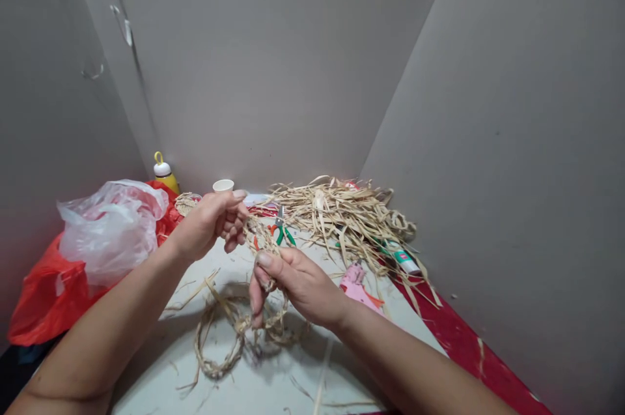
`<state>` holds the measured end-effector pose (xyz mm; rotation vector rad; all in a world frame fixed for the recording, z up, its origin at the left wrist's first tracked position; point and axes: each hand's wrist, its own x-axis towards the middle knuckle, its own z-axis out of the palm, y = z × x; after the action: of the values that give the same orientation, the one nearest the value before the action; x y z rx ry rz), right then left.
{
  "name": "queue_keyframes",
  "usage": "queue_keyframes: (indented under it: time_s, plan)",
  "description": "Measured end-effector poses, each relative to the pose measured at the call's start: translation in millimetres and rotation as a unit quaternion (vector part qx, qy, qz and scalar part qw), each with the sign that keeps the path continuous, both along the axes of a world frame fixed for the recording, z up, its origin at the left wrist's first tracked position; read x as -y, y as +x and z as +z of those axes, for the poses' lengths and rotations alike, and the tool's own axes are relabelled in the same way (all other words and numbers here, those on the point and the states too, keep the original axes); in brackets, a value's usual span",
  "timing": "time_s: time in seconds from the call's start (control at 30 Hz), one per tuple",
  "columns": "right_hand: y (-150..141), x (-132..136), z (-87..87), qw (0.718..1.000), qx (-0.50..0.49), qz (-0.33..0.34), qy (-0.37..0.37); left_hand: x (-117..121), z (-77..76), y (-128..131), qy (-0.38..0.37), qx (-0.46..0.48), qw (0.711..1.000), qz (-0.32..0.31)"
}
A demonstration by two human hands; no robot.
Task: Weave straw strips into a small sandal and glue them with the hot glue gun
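Near the middle of the frame, a braided straw strip (pixel 265 237) runs between the two hands, raised over the pale tabletop (pixel 161 382). The right hand (pixel 297 281), coming in from the lower right, is closed in a pinch, its thumb laid along the strip and its fingers bent beneath, holding the lower part. The left hand (pixel 222 219), just left of centre, is partly open, with the thumb stretched out and the fingers loosely curled beside the strip's upper end; whether they grip it cannot be told. Below the hands, at lower centre, a looped braided cord (pixel 215 371) lies on the tabletop among loose straw ends. Behind the right hand, scissors (pixel 280 225) with green and orange on them rest near a large heap of dried straw (pixel 332 213), which spreads right of centre. A white and green container (pixel 404 257) lies at that heap's right edge, and a pink object (pixel 357 286) shows partly behind the right forearm. At left, a translucent plastic bag (pixel 114 226) sits over a red bag (pixel 46 298); beyond them stand a yellow bottle (pixel 166 175) with a white cap and a white cup (pixel 223 186). Red cloth (pixel 461 340) shows along the lower right, below the grey wall panel (pixel 527 141).
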<state>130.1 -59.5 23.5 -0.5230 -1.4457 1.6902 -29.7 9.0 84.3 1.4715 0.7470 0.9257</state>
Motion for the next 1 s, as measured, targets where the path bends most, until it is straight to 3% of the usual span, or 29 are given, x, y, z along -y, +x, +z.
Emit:
queue_keyframes:
  time_s: [0.1, 0.17, 0.27, 0.4, 0.47, 0.63, 0.73, 0.8, 0.9, 1.0]
  plan:
    - [-1.1, 3.3, 0.7, 1.000, -0.006, 0.012, -0.003, -13.8, 6.4, -14.5, 0.139, -0.017, 0.975, 0.173]
    - [-1.5, 4.4, 1.3, 1.000, -0.009, 0.007, 0.009, -21.5, 10.7, -22.5, 0.151, 0.036, 0.961, 0.230]
    - [-1.9, 3.1, 0.8, 0.999, -0.026, -0.003, 0.025, -18.9, 15.3, -24.8, 0.091, 0.108, 0.980, 0.143]
    - [-1.5, -0.9, -0.7, 0.998, -0.052, -0.026, 0.023, 5.6, 13.2, -12.9, 0.020, 0.056, 0.995, -0.082]
    - [-0.7, -1.4, -0.5, 0.998, -0.050, -0.031, 0.019, 16.1, 9.4, -6.8, -0.002, 0.038, 0.988, -0.150]
    - [3.0, -0.2, 2.0, 0.999, -0.016, 0.004, 0.034, 26.0, 2.2, 0.7, 0.016, 0.006, 0.992, -0.125]
    - [9.6, -3.1, 4.3, 0.996, -0.003, 0.055, 0.072, 28.7, 3.8, 0.7, -0.002, 0.014, 0.993, -0.118]
    - [16.7, -6.6, 7.3, 0.994, 0.018, 0.055, 0.094, 30.3, 6.9, -0.7, -0.009, 0.024, 0.993, -0.112]
    - [28.5, -10.7, 14.9, 0.992, 0.030, -0.070, 0.099, 30.9, 11.0, -3.7, -0.004, 0.038, 0.996, -0.080]
    - [35.1, -9.0, 24.5, 0.973, 0.020, -0.209, 0.094, 29.1, 10.8, -5.5, 0.008, 0.040, 0.997, -0.067]
